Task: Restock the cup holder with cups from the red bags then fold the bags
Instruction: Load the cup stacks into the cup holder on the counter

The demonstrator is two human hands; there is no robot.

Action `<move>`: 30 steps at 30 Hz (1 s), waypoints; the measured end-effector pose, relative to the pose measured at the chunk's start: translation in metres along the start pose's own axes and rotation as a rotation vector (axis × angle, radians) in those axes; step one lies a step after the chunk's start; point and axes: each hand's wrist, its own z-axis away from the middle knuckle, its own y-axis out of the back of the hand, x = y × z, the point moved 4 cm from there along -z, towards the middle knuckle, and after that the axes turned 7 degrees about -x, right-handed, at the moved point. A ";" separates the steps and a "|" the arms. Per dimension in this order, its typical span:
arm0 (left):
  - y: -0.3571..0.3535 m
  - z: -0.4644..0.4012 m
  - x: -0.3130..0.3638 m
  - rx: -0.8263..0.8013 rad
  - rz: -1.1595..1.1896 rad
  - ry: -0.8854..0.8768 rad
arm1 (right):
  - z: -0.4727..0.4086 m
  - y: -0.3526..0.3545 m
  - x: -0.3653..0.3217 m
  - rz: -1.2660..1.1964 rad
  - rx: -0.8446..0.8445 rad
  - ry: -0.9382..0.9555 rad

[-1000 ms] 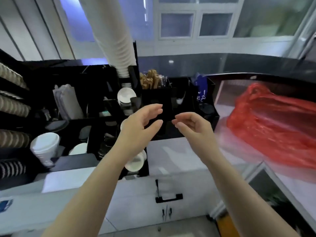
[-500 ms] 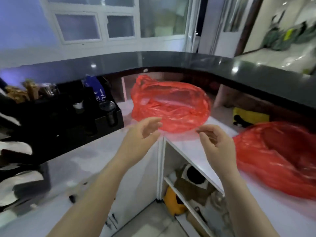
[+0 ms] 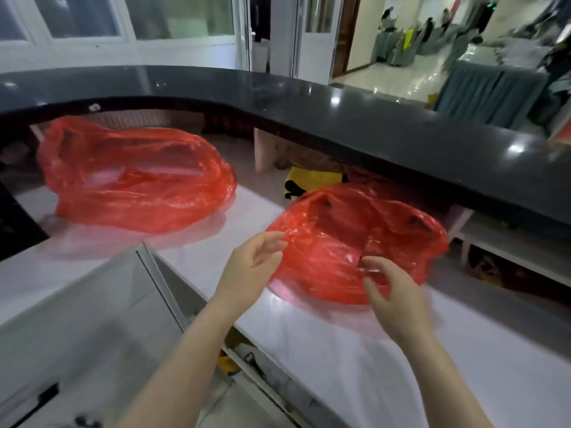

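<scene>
Reaching for the nearer crumpled, see-through red plastic bag (image 3: 355,242) is what's going on here, both hands out in front of it. The left hand (image 3: 250,270) has its fingers straight and loose, tips right at the bag's near-left edge, maybe just brushing the film. The right hand (image 3: 392,298) has its fingers loosely curved at the bag's front edge; can't tell if it's pinched any plastic yet, too blurry. The hands are apart, with the bag's front between them.

That bag sits on the white glossy counter (image 3: 324,344), toward its right side, partly tucked under the black curved upper ledge (image 3: 340,118). Looks deflated and pretty much empty, so I'd guess the cups are out and it's folding time.

Handling-wise: thin film, basically weightless, floppy and a bit slippery, and it'll hold air, so it probably wants flattening before any fold sticks. I'd grab it by the handle loops or the mouth edge, shake it out, then press it flat on the counter.

Count: two red bags total. The second crumpled red plastic bag (image 3: 133,177) is well apart from the first, back toward the counter's far-left end and puffier. Two hands, no cups and no cup holder in view. A yellow bundle (image 3: 309,180) sits under the ledge behind the near bag.
</scene>
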 end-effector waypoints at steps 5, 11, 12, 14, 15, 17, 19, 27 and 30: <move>-0.067 -0.032 -0.032 -0.197 -0.383 0.025 | 0.019 -0.027 0.076 0.505 -0.585 -0.242; -0.117 -0.027 -0.103 -0.567 -0.885 0.313 | 0.025 -0.021 0.086 0.508 -0.495 -0.213; -0.118 -0.025 -0.108 -0.574 -0.884 0.319 | 0.023 -0.017 0.084 0.509 -0.443 -0.203; -0.119 -0.027 -0.106 -0.519 -0.847 0.261 | 0.020 -0.008 0.083 0.477 -0.327 -0.206; -0.117 -0.031 -0.099 -0.421 -0.796 0.199 | 0.020 -0.004 0.084 0.452 -0.280 -0.225; -0.110 -0.041 -0.079 -0.132 -0.699 0.104 | 0.020 0.004 0.086 0.428 -0.218 -0.259; -0.108 -0.050 -0.059 0.024 -0.581 0.043 | 0.023 0.008 0.089 0.412 -0.202 -0.276; -0.176 -0.071 -0.041 -0.162 -0.255 0.033 | 0.039 0.001 0.109 0.190 -0.334 -0.413; -0.191 -0.068 -0.065 -0.210 -0.287 0.224 | 0.049 -0.003 0.104 0.127 -0.319 -0.399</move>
